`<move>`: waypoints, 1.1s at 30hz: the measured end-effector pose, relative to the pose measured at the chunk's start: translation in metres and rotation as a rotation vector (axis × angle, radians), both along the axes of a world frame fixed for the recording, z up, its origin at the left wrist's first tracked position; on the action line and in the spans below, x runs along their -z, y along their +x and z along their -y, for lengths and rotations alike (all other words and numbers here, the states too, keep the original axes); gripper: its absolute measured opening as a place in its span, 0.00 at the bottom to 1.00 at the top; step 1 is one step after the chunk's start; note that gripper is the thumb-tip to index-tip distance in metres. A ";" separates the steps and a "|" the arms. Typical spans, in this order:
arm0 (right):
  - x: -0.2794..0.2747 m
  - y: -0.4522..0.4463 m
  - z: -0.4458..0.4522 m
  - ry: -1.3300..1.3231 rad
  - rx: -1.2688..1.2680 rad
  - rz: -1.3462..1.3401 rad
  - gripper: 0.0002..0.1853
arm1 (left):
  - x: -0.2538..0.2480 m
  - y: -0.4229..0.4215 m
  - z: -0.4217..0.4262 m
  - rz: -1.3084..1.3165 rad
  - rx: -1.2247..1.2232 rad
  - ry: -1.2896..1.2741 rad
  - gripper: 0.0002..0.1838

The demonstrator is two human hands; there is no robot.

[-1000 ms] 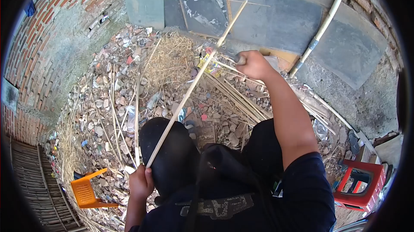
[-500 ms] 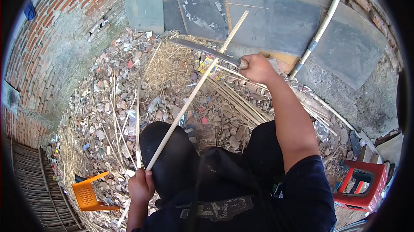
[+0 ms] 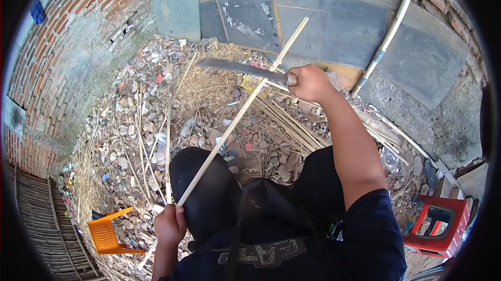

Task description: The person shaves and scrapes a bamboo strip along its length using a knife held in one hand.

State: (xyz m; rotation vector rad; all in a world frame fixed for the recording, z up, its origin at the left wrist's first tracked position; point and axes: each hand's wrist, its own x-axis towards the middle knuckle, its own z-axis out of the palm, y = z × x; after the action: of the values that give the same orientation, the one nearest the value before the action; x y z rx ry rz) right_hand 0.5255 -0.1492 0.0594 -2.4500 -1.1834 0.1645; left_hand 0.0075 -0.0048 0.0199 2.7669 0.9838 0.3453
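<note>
A long pale bamboo strip [image 3: 229, 131] slants up and away from my left hand [image 3: 169, 224], whose fingers are closed around its near end beside my knee. In my right hand [image 3: 310, 82] is the handle of a machete [image 3: 235, 67], gripped in a fist. Its dark blade points left and crosses the strip in its upper part, seeming to touch it. The strip's far end rises beyond the blade, in front of the grey boards.
Bamboo strips [image 3: 289, 124] lie bundled on the rubble ahead, beside dry shavings [image 3: 203, 77]. An orange plastic chair [image 3: 107, 234] is at the lower left, a red plastic stool [image 3: 443, 226] at the lower right. A pale pole [image 3: 391, 30] leans against the back wall.
The machete blade has moved slightly down and nearer along the strip, its tip shifting left. The strip's far end has shifted a little right. My left hand stays in place.
</note>
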 end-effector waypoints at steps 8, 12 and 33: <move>0.039 0.052 0.017 0.197 0.260 -0.148 0.20 | 0.009 -0.010 -0.004 0.011 0.016 0.081 0.13; 0.033 0.053 0.037 0.192 0.169 -0.158 0.19 | 0.000 -0.007 -0.004 -0.037 0.024 0.052 0.12; 0.031 0.025 0.012 1.040 0.170 -1.050 0.12 | 0.003 -0.006 -0.030 0.084 0.156 0.055 0.12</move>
State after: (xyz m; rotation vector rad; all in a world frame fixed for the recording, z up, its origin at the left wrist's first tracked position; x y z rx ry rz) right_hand 0.5505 -0.1616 0.0287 -1.1992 -0.3764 0.5344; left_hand 0.0020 0.0249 0.0168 2.8298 0.7442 0.4671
